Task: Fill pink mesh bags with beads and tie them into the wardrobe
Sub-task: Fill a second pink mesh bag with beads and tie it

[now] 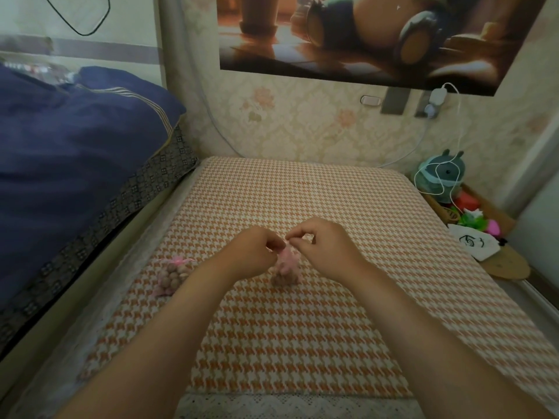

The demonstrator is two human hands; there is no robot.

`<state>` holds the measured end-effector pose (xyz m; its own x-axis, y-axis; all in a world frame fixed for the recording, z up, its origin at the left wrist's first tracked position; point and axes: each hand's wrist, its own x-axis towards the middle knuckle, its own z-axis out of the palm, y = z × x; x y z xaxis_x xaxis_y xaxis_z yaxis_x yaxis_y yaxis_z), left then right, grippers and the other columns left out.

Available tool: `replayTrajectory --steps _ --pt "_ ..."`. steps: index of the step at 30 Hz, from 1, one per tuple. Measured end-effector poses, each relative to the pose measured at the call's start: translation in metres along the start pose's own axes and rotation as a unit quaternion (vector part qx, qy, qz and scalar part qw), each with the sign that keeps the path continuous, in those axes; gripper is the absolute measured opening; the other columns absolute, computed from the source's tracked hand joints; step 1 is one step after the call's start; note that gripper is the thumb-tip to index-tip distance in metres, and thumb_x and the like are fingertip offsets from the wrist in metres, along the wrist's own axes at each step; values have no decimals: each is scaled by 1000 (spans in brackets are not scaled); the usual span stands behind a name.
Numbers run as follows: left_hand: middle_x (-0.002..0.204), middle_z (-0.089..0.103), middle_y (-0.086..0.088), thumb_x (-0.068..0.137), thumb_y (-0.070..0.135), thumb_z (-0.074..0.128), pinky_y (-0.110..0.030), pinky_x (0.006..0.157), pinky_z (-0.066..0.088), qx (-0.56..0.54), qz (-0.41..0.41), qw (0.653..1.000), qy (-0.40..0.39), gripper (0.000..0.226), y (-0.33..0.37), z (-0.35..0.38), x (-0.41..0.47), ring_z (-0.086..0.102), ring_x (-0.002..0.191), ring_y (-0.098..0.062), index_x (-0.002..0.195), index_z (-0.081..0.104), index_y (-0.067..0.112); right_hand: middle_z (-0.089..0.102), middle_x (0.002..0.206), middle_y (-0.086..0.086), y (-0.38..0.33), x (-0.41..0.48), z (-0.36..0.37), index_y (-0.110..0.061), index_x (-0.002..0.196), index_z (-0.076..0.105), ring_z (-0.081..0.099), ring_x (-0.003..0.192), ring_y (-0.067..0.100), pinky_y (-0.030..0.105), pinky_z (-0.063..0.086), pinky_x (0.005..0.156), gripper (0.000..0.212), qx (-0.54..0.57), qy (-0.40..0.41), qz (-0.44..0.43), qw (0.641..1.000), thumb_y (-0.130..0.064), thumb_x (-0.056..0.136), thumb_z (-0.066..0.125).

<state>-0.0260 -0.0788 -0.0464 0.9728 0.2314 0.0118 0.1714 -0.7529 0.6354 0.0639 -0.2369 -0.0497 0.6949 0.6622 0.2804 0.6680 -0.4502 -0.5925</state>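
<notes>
Both hands meet over one pink mesh bag (284, 264): the left hand (257, 252) has its fingers curled round the gathered top from one side, and the right hand (320, 246) pinches the same top between thumb and forefinger from the other, though blur hides whether a string lies in that pinch. Directly beneath the grip the bag hangs down, its bead-filled bottom (282, 280) resting on the orange houndstooth cloth (302, 343). Well off to the left of the grip, past the left wrist, a second filled bag (172, 275) lies on the same cloth, untouched.
</notes>
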Motion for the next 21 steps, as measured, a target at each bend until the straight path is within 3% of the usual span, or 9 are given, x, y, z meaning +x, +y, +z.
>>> replayTrajectory --steps 4,8,13,17,21 --pt "115 71 2 93 11 57 -19 71 48 8 1 1000 22 27 -3 -5 4 60 76 -4 115 73 16 72 116 -13 18 0 2 -29 111 75 65 104 5 31 55 91 20 -46 -2 55 997 -20 98 63" --pt "118 71 3 93 14 61 -19 79 46 20 14 999 26 24 -7 -5 6 60 91 -5 113 74 16 70 124 -6 32 -2 16 -31 122 71 64 112 19 34 52 89 28 -139 -104 72 982 -25 97 62" --pt "117 69 6 93 19 62 -18 84 43 21 30 999 21 23 -7 -2 6 56 94 -3 113 73 18 74 98 -2 32 4 29 -29 98 76 67 91 22 41 56 79 16 -148 -131 80 977 -30 94 60" --pt "116 69 7 92 23 63 -20 81 43 28 25 999 36 21 -7 3 7 58 94 -4 109 74 20 71 89 -4 37 8 36 -30 84 67 66 85 22 34 51 67 10 -162 -119 83 976 -35 93 65" --pt "113 70 6 90 20 63 -18 77 44 16 5 999 49 19 -9 6 9 61 94 -6 106 74 20 70 94 -9 39 10 31 -32 89 69 63 84 15 31 50 71 12 -177 -132 86 972 -45 90 70"
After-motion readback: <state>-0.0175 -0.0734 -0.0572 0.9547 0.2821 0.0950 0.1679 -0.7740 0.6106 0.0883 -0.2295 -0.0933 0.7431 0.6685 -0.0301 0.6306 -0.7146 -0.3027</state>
